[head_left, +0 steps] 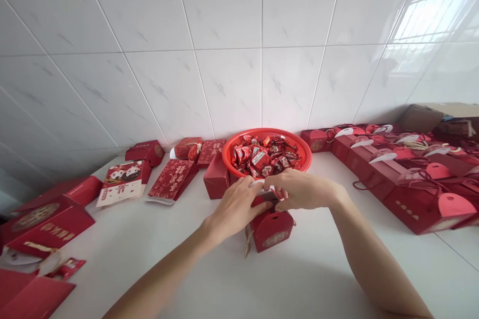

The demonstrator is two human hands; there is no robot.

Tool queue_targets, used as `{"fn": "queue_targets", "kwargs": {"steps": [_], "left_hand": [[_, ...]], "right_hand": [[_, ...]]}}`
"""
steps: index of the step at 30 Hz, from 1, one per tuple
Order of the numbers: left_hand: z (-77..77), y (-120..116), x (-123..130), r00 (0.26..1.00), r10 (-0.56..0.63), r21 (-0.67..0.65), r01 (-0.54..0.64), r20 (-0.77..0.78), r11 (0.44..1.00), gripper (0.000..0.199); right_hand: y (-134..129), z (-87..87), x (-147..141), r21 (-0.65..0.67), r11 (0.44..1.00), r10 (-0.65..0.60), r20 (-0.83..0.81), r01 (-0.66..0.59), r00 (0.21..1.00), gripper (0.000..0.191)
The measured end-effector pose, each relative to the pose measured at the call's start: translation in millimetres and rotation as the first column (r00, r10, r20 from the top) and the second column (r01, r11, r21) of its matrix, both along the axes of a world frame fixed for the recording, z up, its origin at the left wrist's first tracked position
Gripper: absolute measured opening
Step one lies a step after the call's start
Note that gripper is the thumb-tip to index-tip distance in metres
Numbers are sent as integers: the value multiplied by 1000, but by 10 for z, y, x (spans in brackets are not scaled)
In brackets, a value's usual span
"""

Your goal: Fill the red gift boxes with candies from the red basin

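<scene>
A small red gift box [272,232] stands on the white table in front of me, its rounded end flap facing me and a beige cord hanging at its left side. My left hand [239,202] is at the box's top left, fingers bent over its upper edge. From the right, my right hand [299,190] reaches over the top, fingers curled at the pale upper flap. Both hands pinch at the box top, and their fingertips partly cover it. Right behind them sits a red plastic basket [307,162] full of red-wrapped candies [261,158].
Rows of red boxes [396,194] with cords fill the right side. More red boxes [48,222] lie at the left, with flat red packets [172,179] nearer the middle. Another red box [216,179] touches the basket's left side. A tiled wall [228,89] rises behind.
</scene>
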State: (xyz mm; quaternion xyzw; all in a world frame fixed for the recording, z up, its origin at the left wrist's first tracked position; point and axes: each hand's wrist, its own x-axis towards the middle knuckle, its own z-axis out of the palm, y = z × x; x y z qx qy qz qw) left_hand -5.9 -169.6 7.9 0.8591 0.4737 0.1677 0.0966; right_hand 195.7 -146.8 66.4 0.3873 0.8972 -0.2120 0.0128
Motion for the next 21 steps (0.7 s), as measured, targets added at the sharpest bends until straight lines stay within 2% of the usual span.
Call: {"fn": "queue_targets", "kwargs": {"steps": [3, 6, 8, 13, 18, 21], "left_hand": [[-112, -6, 72, 1000, 8, 57, -8, 3, 998, 27], [-149, -9, 62, 995, 46, 4, -47, 88, 999, 27], [-140, -5, 37, 988, 78, -56, -71, 137, 996, 28], [-53, 13, -37, 968, 130, -165, -96, 213, 982, 21], [30, 24, -140, 981, 29, -221, 14, 192, 975, 15], [59, 22, -193, 975, -55, -252, 110, 217, 961, 19]], "right_hand": [[-30, -14, -23, -15, 999, -29, -4, 29, 1000, 32], [-37, -12, -26, -39, 999, -16, -13, 16, 1000, 24], [-27, -13, -42, -45, 999, 10, -11, -11, 1000, 17], [22, -57, -98, -74, 996, 42, -42, -45, 998, 19], [40, -86, -118, -112, 992, 44, -67, -51, 997, 21], [28, -90, -148, -101, 994, 42, -49, -47, 998, 21]]}}
